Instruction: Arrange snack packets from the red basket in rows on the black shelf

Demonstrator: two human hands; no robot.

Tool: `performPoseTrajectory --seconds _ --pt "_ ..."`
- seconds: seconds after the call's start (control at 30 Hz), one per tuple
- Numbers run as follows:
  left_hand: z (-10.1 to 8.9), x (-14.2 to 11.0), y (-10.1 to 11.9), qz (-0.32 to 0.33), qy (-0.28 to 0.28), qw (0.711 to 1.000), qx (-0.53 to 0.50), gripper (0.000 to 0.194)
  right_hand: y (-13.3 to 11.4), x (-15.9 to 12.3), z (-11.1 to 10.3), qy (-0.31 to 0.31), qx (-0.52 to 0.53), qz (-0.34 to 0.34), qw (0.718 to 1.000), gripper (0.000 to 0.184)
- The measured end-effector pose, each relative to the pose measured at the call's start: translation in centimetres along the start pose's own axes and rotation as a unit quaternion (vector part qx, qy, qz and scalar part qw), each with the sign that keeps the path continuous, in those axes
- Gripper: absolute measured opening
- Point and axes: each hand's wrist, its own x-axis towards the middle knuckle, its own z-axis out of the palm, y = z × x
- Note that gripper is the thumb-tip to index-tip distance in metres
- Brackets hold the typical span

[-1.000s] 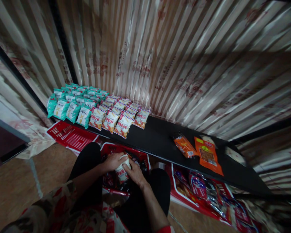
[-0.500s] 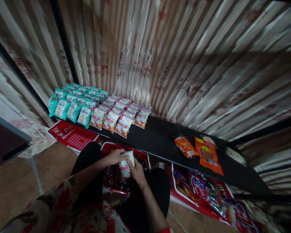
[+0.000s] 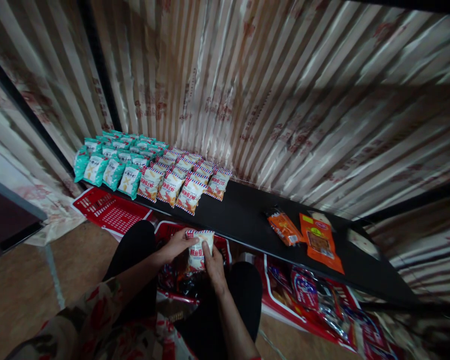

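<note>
A white snack bag (image 3: 197, 256) with red print and a striped top edge is held upright between my two hands, above a red basket (image 3: 165, 227). My left hand (image 3: 178, 245) pinches its upper left corner. On the bag's right side, my right hand (image 3: 214, 265) grips with the thumb across the front. Matching white snack bags (image 3: 191, 194) stand in rows on the black shelf (image 3: 232, 212) just beyond my hands. Left of them are rows of teal snack bags (image 3: 113, 172). The dark packets inside the basket are partly hidden by my hands and the bag.
On the shelf's right part lie two orange packets (image 3: 321, 242) (image 3: 284, 226) and a pale flat object (image 3: 363, 243). A second red basket (image 3: 112, 210) sits below left; another, with shiny packets (image 3: 315, 295), is below right. A pleated curtain (image 3: 225, 90) hangs behind the shelf.
My hands have shifted slightly right and turned the bag, so more of its front and striped top shows. My right hand has moved to the bag's right edge. The shelf goods stay put.
</note>
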Motion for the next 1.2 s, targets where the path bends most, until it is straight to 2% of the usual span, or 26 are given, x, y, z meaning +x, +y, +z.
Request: performPoseTrajectory --seconds 0.17,0.5,0.83,1.0,1.2 --pt "1.1 -0.2 -0.1 -0.006 -0.011 0.999 -0.040 0.055 -0.5 -0.1 0.1 0.020 0.031 0.026 0.999 0.064" --pt "1.9 0.2 -1.7 0.029 -0.017 0.997 -0.064 0.053 -0.8 0.4 -0.1 0.072 0.031 0.011 0.997 0.065" --pt "2.4 0.9 -3.1 0.085 -0.016 0.996 0.017 0.055 -1.4 0.9 -0.3 0.117 -0.032 -0.029 0.992 0.066" --pt "2.3 1.2 -4.1 0.128 0.005 0.989 0.070 0.050 -2.4 0.8 -0.2 0.114 -0.016 -0.008 0.993 0.064" --pt "2.4 1.6 -2.9 0.114 0.034 0.981 0.153 0.041 -1.9 1.6 -1.1 0.084 -0.042 -0.035 0.995 0.064"
